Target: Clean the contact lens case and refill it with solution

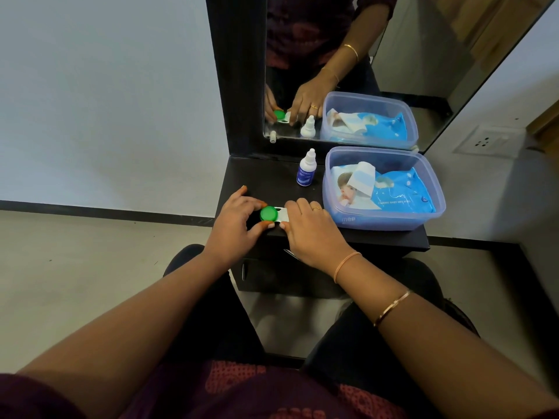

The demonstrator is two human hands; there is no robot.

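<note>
Contact lens case, white, green cap: centre frame, front of black counter. Left hand pinches the cap; right hand grips the white end. Behind, solution bottle and mirror; right, tub embossed "mee"; white wall, socket.

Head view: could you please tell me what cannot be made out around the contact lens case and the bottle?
In the head view:
Right half of the white contact lens case: hidden under the right hand holding it.
Well beneath the round green cap: covered by the cap, which the left hand pinches.
Blue label of the small white dropper bottle: too small to read.
</note>
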